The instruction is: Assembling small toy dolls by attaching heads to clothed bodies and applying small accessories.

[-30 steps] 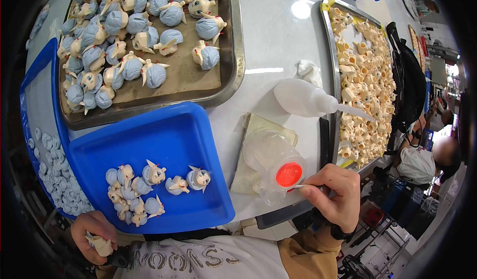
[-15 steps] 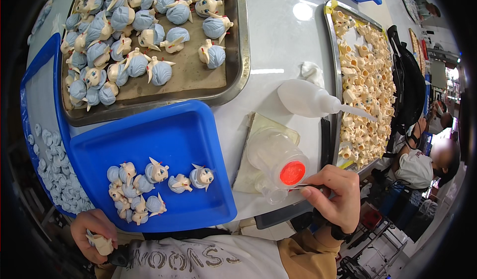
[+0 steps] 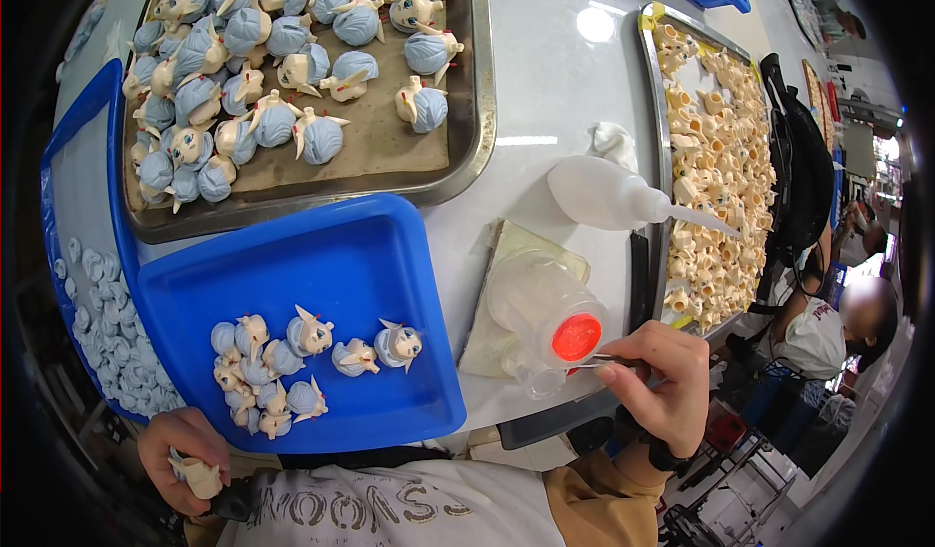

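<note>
My left hand [image 3: 183, 459], at the lower left, is closed around a cream doll-head part [image 3: 203, 479] with a bit of grey-blue on it; the fingers hide much of it. Thumb and forefinger of my right hand [image 3: 667, 381] pinch thin metal tweezers [image 3: 614, 360]. Their tips reach the lower rim of a clear plastic bottle [image 3: 531, 289] with a round red top [image 3: 577, 338]. That bottle rests on a pale square pad [image 3: 475, 347]. Between my hands, a blue tray [image 3: 321, 255] holds several doll heads [image 3: 309, 335] with grey-blue hair and pointed ears.
A metal tray [image 3: 467, 172] of finished-looking heads stands at the far left. Grey-blue hair pieces [image 3: 107, 323] fill a blue bin at left. A white squeeze bottle [image 3: 604, 196] lies near a metal tray of cream parts [image 3: 716, 177]. Another person [image 3: 818, 338] sits at far right.
My right hand and the tweezers have shifted very slightly; the tips stay by the red-topped bottle. The left hand keeps its hold on the doll-head part. The whole view has drifted a little.
</note>
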The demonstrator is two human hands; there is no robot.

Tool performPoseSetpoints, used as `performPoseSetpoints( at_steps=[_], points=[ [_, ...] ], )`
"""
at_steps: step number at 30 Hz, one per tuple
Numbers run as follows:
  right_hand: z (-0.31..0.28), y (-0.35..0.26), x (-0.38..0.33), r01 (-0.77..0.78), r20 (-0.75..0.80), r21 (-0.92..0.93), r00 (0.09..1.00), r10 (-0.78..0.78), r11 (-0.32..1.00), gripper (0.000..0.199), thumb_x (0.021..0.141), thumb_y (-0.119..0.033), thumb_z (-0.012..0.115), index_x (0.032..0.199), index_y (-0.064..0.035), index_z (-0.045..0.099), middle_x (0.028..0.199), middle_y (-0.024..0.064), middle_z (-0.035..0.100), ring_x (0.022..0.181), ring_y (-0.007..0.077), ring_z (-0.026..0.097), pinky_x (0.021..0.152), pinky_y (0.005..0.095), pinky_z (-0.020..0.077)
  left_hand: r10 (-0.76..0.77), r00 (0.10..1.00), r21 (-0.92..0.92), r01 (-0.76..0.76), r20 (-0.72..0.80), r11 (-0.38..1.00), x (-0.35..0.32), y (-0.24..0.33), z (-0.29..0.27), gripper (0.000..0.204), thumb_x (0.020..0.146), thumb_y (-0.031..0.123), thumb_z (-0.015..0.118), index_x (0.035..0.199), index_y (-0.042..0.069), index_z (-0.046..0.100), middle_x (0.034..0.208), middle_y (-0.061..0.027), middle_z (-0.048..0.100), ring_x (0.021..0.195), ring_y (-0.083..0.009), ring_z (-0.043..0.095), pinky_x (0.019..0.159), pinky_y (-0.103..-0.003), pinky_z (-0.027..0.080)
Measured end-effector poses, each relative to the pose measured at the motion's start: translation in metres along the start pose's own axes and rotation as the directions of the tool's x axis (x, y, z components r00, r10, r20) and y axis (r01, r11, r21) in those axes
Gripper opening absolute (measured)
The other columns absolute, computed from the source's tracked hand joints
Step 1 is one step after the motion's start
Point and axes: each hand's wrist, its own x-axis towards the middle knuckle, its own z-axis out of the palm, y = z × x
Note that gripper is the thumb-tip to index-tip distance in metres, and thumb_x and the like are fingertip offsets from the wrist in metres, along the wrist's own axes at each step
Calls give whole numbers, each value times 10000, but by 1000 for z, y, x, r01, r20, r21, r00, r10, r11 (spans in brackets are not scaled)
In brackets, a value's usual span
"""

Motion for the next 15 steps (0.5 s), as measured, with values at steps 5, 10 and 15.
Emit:
performPoseSetpoints(
  at_steps=[5,10,15],
  points=[
    [2,-1,1,-17,26,15,1000,17,1000,137,716,-116,727,772,-1,677,600,81,569,478,148,512,432,255,364,-6,1000,-37,6,-3,999,1,0,-2,536,649,158,832,973,-116,505,806,-188,587,611,-193,618,502,-261,515],
    [1,-3,2,-8,37,14,999,8,1000,127,725,-110,724,770,-1,677,592,84,565,477,164,514,435,261,371,-23,996,3,23,-90,1000,-2,1,1,536,654,162,827,973,-111,494,811,-187,587,614,-193,618,501,-258,511],
    [2,-1,2,33,18,-5,999,-33,999,117,718,-97,734,739,-2,669,587,78,565,476,158,514,427,260,365,2,983,47,7,-185,999,-7,-1,6,546,660,180,825,977,-106,486,805,-185,577,590,-178,603,497,-253,508]
  ],
)
